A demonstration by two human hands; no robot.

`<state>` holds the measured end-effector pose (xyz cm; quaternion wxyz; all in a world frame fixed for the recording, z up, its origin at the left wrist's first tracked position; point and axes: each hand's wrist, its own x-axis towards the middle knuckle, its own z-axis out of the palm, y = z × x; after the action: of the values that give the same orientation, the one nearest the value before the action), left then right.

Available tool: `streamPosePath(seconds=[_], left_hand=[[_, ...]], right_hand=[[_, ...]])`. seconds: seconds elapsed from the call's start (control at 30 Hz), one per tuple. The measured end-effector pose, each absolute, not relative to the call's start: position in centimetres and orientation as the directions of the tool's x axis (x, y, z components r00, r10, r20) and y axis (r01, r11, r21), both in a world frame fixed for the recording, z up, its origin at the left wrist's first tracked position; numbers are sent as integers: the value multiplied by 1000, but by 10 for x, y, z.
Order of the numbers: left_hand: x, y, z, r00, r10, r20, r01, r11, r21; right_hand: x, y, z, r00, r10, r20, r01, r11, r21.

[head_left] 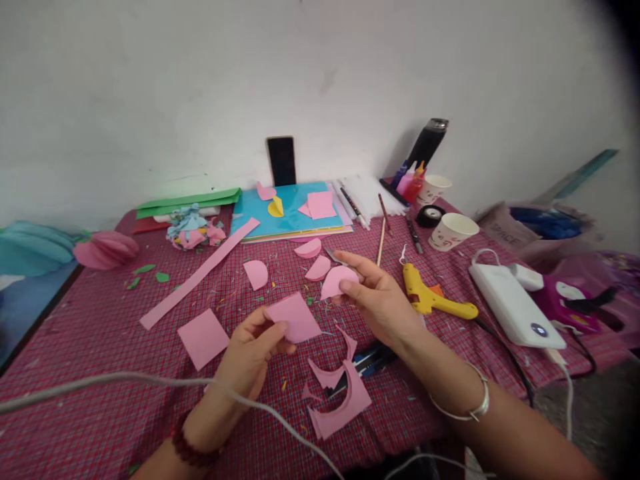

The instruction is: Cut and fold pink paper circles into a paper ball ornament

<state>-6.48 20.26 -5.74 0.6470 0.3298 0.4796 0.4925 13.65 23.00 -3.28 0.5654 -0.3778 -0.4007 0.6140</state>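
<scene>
My left hand (257,350) pinches a pink paper square (296,318) between thumb and fingers, above the table. To its right, my right hand (377,297) is closed on a pink paper half circle (337,281), thumb on the front. A thin grey pointed blade (330,255) shows by my right index finger; whether the hand holds it I cannot tell. Other pink half circles lie close by, among them one at the left (256,275). Below my hands are curved paper offcuts (345,407), partly over a dark blue tool (373,360). A second pink square (203,339) lies left of my left hand.
A white cable (125,378) crosses in front of my left wrist. At the right are a yellow glue gun (435,300), a white power bank (515,303) and paper cups (453,231). A pink strip (200,273) and blue folder (285,207) lie farther back.
</scene>
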Motion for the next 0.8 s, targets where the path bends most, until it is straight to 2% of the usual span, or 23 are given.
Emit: streamPosePath(seconds=[0.13,0.33,0.53,0.7,0.8], left_hand=[[-67,205,-61,-36,969,-244,-282,224,933],[-64,208,-59,-65,941,-331,-319,294,901],[-57,205,-62,-49,938,-344,-307,313,899],[-51,203,-63,-5,952,-307,-320,290,902],[-48,203,-63,-13,953,-303,-351,279,894]], right_hand=[[138,229,-29,-140,988,-64,-363,-111,-925],[136,225,-28,-170,982,87,-127,66,-990],[123,223,-24,-229,972,44,-73,28,-997],[113,231,-31,-179,962,205,69,221,-973],[108,235,-39,-202,964,170,52,184,-981]])
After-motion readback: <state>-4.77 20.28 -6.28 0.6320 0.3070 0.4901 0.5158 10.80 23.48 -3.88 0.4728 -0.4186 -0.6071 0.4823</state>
